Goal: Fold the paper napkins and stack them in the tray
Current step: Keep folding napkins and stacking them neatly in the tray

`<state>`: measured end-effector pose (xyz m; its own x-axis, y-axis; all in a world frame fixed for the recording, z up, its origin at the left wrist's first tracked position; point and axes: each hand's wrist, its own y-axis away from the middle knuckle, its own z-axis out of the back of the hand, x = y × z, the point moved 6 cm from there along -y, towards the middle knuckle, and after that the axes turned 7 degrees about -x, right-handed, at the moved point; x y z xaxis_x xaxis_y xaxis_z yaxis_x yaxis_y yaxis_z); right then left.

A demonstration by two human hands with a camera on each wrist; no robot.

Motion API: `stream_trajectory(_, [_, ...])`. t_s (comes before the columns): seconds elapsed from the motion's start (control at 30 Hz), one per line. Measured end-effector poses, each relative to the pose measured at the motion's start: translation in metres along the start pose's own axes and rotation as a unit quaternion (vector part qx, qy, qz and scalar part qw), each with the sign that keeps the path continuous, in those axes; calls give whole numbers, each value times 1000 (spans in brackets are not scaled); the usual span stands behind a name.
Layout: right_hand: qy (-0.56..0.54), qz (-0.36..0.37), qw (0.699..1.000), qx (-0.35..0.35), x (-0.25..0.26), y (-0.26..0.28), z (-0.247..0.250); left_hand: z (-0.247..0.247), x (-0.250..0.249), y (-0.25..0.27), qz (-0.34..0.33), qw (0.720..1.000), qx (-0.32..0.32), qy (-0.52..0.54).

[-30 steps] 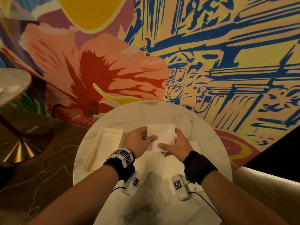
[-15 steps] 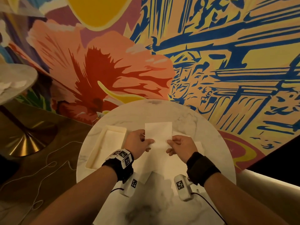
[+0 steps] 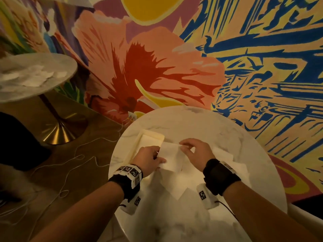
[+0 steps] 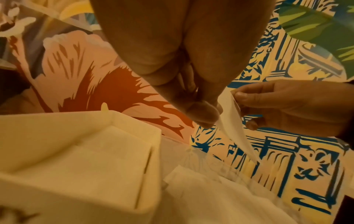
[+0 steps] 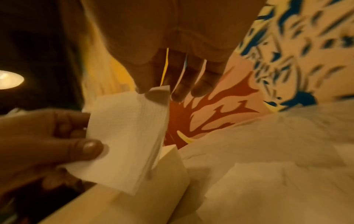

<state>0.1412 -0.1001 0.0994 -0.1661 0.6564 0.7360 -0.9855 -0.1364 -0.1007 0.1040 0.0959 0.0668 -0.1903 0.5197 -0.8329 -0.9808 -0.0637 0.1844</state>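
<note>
A folded white napkin point(image 3: 172, 157) hangs in the air between both hands, just right of the cream tray point(image 3: 134, 151). My left hand point(image 3: 150, 158) pinches its left edge, thumb on top; in the right wrist view that thumb lies on the napkin point(image 5: 122, 136). My right hand point(image 3: 193, 151) pinches the napkin's far right corner between thumb and forefinger. From the left wrist view the napkin point(image 4: 232, 121) is seen edge-on beside the tray point(image 4: 134, 121), which holds flat napkins. More loose napkins point(image 3: 176, 180) lie spread on the table under my hands.
The round marble table point(image 3: 218, 130) stands against a painted wall. A second round table point(image 3: 35, 75) with crumpled paper stands at the far left on a brass foot. Thin white cords lie on the floor left of my table.
Both hands have carried the napkin left, toward the tray. It was upright facing me; now it lies flatter. My head has turned left, showing the second table.
</note>
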Motion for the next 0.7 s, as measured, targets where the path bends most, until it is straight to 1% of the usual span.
stream_trajectory(0.07, [43, 13, 998, 37, 12, -6, -18, 12, 7, 0, -2, 1000, -3, -25])
stream_trajectory(0.13, [50, -1, 997, 53, 18, -14, -32, 27, 17, 0, 4, 999, -15, -39])
stream_trajectory(0.27, [51, -25, 998, 27, 26, -39, -49, 66, 47, -10, 20, 991, -90, -92])
stream_trajectory(0.33, [69, -32, 997, 16, 27, -55, -57, 81, 65, -14, 40, 986, -107, -120])
stream_trajectory(0.47, [100, -79, 991, 35, 20, -85, -79, 88, 94, -18, 95, 984, -63, -135])
stream_trajectory(0.53, [112, -96, 988, 48, 16, -96, -92, 87, 100, -19, 103, 985, -51, -129])
stream_trajectory(0.7, [149, -115, 979, 81, 14, -113, -121, 87, 108, -21, 117, 985, -48, -114])
